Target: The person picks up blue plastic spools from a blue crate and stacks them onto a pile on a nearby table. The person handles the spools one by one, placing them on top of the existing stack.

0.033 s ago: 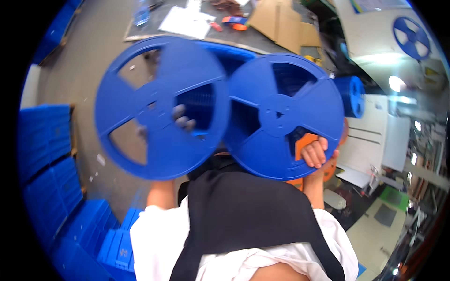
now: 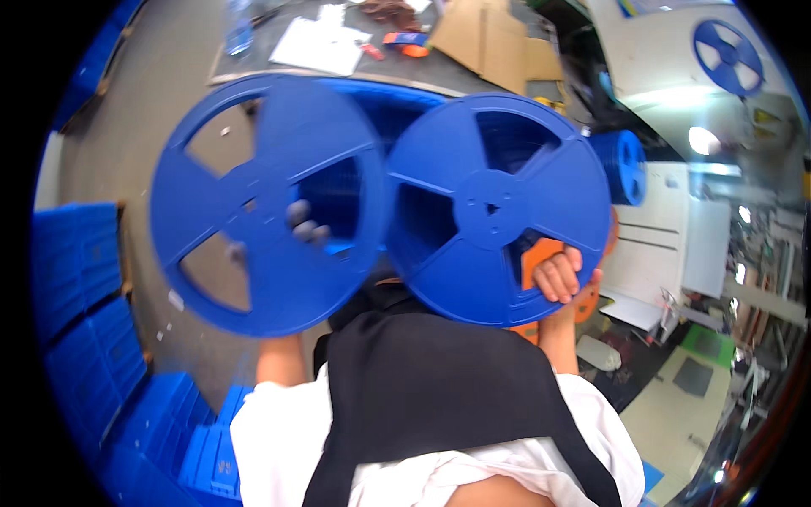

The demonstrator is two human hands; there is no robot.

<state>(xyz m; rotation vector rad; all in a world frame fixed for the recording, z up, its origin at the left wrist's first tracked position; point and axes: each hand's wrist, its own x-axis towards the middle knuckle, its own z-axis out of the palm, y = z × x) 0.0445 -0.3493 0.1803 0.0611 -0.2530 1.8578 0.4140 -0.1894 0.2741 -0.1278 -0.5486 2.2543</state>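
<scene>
Two large blue plastic reels with three-spoked faces are up in front of my chest. Behind the left blue reel (image 2: 279, 194) is my left hand (image 2: 305, 224); its greyish fingertips come through one window and another tip shows in a lower window, so it grips the reel near the middle. Most of that hand is hidden by the disc. My right hand (image 2: 557, 275) is closed over the lower right rim of the right blue reel (image 2: 456, 291), fingers reaching into a window. Ridged blue edges show through the right reel's upper window. The reels' rims almost meet or slightly overlap.
Beyond the reels is a blue bin (image 2: 380, 106) beside a dark bench (image 2: 262, 68) with papers, tape and cardboard (image 2: 477, 42). Blue crates (image 2: 76, 253) are stacked at left. Another blue reel (image 2: 627, 166) and orange reels (image 2: 591, 296) stand at right, near a machine.
The left reel has shifted left and slightly down with my left hand. The right reel has moved a little left in view, with my right hand on its rim. The whole view has turned slightly.
</scene>
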